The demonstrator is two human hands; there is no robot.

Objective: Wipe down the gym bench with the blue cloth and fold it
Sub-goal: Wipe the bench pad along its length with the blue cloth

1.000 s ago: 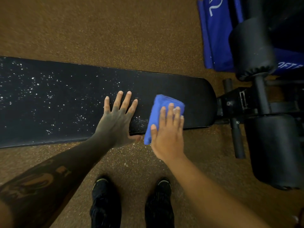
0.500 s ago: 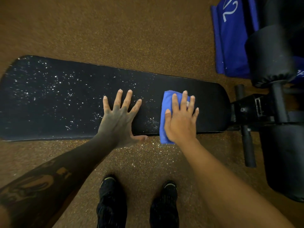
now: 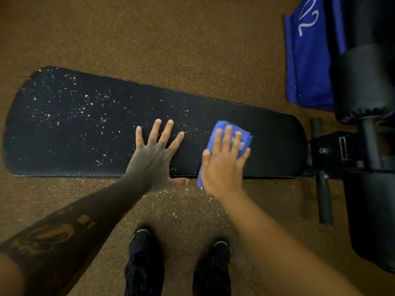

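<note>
A long black gym bench pad (image 3: 85,133) lies across the view, speckled with white crumbs on its left and middle parts. My left hand (image 3: 156,152) rests flat on the pad with fingers spread and holds nothing. My right hand (image 3: 224,163) presses flat on a folded blue cloth (image 3: 245,136) on the pad's right part. The cloth pokes out beyond my fingertips and at the pad's near edge. The pad to the right of the cloth looks free of crumbs.
Brown speckled floor surrounds the bench, with white crumbs (image 3: 177,199) scattered just below the pad's near edge. The bench's black frame and foam rollers (image 3: 363,86) stand at the right. A blue mat (image 3: 310,56) lies at the upper right. My black shoes (image 3: 145,259) are below.
My right hand has slid the cloth back and forth across the pad's right part. The view has shifted, so the bench's left end now shows. My left hand stays planted.
</note>
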